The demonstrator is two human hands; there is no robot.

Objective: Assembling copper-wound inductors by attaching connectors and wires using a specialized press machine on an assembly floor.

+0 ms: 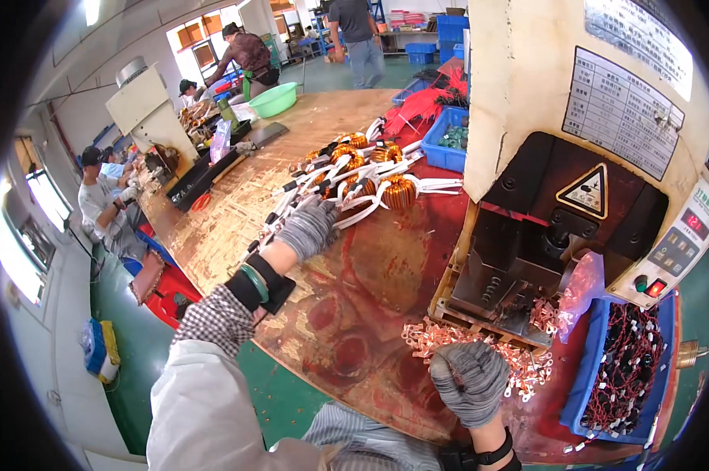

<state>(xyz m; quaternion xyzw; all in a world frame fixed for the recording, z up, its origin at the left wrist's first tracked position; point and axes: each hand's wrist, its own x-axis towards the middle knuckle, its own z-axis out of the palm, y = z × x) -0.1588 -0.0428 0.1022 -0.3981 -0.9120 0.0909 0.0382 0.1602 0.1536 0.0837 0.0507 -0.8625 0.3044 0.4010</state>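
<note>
My left hand (309, 229), in a grey knit glove, reaches to the near edge of a pile of copper-wound ring coils (399, 192) with white leads (439, 185). Its fingers are curled around white leads beside the pile; the grip is partly hidden. My right hand (470, 382), gloved too, is closed in a fist over the near edge of a heap of small copper terminal lugs (442, 341). Whatever lies inside that fist, if anything, cannot be seen. The heap spreads in front of a press (495, 282) with dark metal tooling.
A blue bin (597, 369) of red-and-black wired parts stands right of the press. Behind the coils sit another blue bin (447, 141) and red mesh (429, 106). A pinkish plastic bag (582, 294) hangs by the tooling. Several people work farther off, near a green basin (273, 100).
</note>
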